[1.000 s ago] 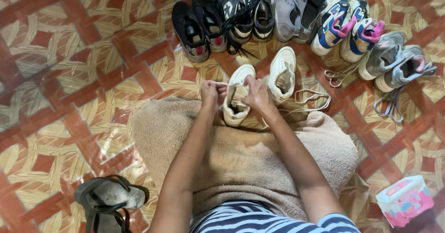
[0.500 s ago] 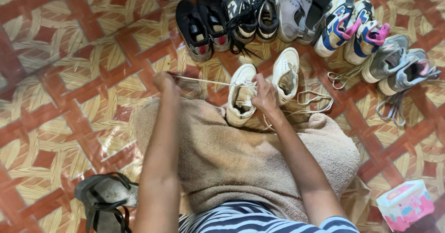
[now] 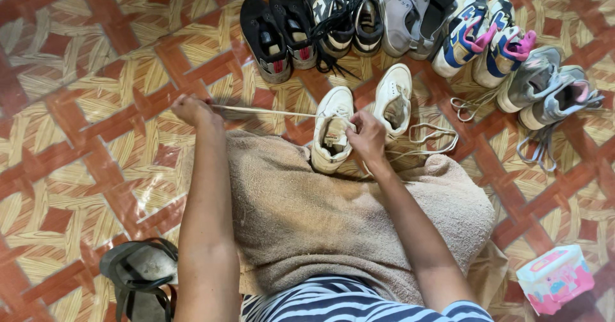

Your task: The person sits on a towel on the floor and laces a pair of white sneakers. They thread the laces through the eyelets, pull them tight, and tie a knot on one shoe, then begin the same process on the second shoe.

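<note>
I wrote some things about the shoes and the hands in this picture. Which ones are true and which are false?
1. The left hand pulls a cream shoelace out sideways from the white sneaker. True.
2. The right hand rests on the pink packet. False: it holds the white sneaker; the pink packet lies apart on the floor.
3. The white sneaker sits on a beige towel. True.
4. A second white sneaker stands just beside the first. True.
5. The black sneakers lie on the towel. False: they stand in the row of shoes on the patterned floor.
</note>
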